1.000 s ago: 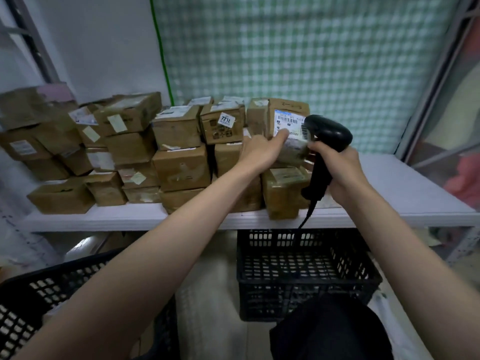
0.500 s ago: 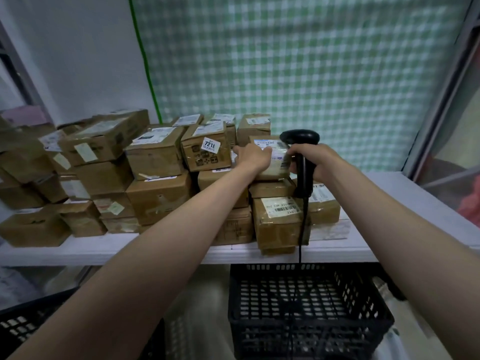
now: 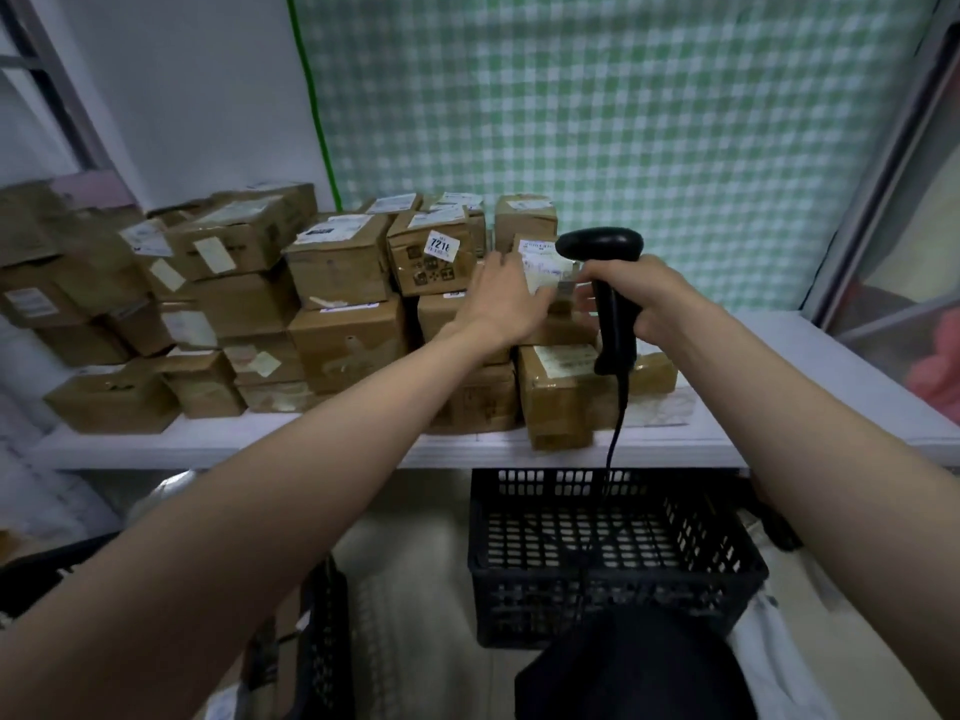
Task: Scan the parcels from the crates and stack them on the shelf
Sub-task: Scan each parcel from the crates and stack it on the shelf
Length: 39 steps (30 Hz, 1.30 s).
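Where stacked, brown white-labelled parcel [image 3: 545, 283].

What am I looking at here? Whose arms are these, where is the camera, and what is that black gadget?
No machine here: these are a person's two bare arms, filmed by a wide-angle camera worn on the person's head, looking forward and down. That is why the arms reach in from the bottom of the picture. The right hand grips a black barcode scanner whose cable hangs down. The left hand rests with fairly straight fingers on a labelled parcel on top of a stack. Many brown cardboard parcels are piled on the white shelf. Below the shelf stands a black plastic crate; I can see no parcels in it. Part of another crate shows lower left.
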Each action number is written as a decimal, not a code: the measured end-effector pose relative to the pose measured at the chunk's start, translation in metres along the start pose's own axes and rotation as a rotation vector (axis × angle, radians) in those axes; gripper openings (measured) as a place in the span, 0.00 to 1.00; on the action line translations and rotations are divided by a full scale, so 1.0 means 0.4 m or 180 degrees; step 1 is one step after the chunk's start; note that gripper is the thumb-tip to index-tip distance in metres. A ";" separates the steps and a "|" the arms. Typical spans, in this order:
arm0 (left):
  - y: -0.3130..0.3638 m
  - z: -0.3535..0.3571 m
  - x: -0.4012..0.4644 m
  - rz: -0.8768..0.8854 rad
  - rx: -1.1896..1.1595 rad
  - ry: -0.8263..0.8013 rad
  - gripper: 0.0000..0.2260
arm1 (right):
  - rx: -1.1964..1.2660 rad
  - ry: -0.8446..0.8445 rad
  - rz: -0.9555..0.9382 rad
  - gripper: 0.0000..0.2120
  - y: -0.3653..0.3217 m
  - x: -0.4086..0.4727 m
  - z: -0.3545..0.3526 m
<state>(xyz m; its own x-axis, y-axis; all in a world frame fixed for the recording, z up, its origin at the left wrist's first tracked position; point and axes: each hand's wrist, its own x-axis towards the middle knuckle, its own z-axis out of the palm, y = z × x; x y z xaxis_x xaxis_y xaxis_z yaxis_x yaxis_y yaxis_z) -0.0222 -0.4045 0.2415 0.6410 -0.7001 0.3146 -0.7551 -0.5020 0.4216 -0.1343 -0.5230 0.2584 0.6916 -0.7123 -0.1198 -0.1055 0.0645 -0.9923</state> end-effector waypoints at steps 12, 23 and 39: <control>-0.479 -0.031 -0.553 -0.0501 0.1147 -0.0316 0.31 | -0.0714 -0.0755 -0.0170 0.01 0.264 -0.296 0.416; -0.971 -0.081 -0.816 -0.2002 0.1185 -0.0690 0.30 | -0.1295 -0.1614 0.0122 0.03 0.513 -0.306 0.808; -1.543 0.093 -0.841 -0.3142 0.0933 -0.1380 0.41 | -0.1988 -0.2150 0.0621 0.06 0.817 -0.135 1.225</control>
<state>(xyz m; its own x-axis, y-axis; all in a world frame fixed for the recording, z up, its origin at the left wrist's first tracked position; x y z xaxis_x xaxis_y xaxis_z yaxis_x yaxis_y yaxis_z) 0.2230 0.1221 -0.1561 0.9186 -0.0175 -0.3949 0.0188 -0.9959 0.0880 0.1441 -0.1209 -0.0745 0.8688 -0.1593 -0.4688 -0.4919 -0.3862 -0.7803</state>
